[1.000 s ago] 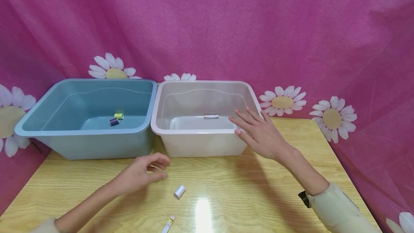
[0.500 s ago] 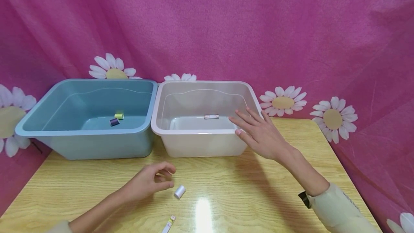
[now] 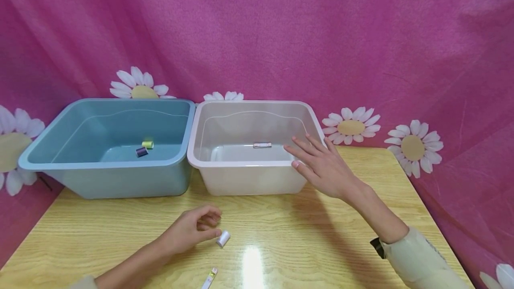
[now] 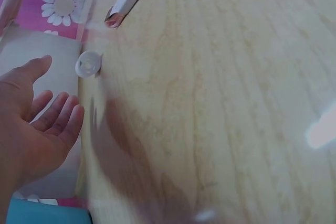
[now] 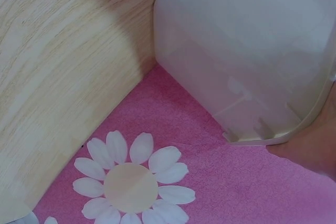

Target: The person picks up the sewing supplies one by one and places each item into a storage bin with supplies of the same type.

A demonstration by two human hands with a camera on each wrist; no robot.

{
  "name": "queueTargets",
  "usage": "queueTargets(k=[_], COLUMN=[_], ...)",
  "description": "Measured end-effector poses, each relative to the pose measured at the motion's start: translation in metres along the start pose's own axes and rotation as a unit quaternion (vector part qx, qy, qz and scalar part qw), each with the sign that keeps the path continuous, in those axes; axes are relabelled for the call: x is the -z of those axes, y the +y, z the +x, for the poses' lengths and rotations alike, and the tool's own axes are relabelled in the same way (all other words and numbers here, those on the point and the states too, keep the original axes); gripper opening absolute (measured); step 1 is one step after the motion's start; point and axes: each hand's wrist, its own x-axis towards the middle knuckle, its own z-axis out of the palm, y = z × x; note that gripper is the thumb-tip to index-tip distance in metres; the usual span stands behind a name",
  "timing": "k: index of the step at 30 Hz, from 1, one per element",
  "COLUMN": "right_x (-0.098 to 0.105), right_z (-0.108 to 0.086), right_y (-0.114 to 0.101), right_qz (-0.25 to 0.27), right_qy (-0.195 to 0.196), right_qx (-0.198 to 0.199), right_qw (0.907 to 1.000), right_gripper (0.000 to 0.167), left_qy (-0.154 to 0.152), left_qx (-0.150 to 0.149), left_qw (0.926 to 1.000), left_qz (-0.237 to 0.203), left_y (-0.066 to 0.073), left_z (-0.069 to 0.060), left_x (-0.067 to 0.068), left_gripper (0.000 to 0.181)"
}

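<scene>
A glossy white spool (image 3: 223, 239) lies on the tabletop (image 3: 297, 249), at four o'clock from the left hand (image 3: 196, 229), its grip loosely parted, holding nothing (the right hand (image 3: 327, 168), spread, likewise). At the spool's seven o'clock, a slim item (image 3: 209, 278) is cut off.

Beyond the left grip (image 3: 190, 231) and the right grip (image 3: 327, 168) hangs a magenta cloth (image 3: 257, 35) printed with white-petalled daisies. A nearer daisy (image 3: 350, 127) sits just beyond and right of the right grip, a second daisy (image 3: 412, 147) farther right. A cut-off daisy (image 3: 10, 146) shows far left of the left grip. Beneath both spreads the wood-grained surface (image 3: 297, 244), a bright glare patch (image 3: 252, 266) right of the left grip.
</scene>
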Motion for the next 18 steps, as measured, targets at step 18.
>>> queueTargets(k=[18], right_x=[0.0004], right_z=[0.0002], right_y=[-0.0004], right_qz=[-0.001], right_qy=[-0.001], right_qx=[0.001], right_qw=[1.0000], right_gripper=[0.050], left_qy=[-0.009], left_qx=[-0.004], left_qw=[0.9976], left_qz=[0.069], left_y=[-0.0073], left_z=[-0.0007], left_x=[-0.0101], left_gripper=[0.037])
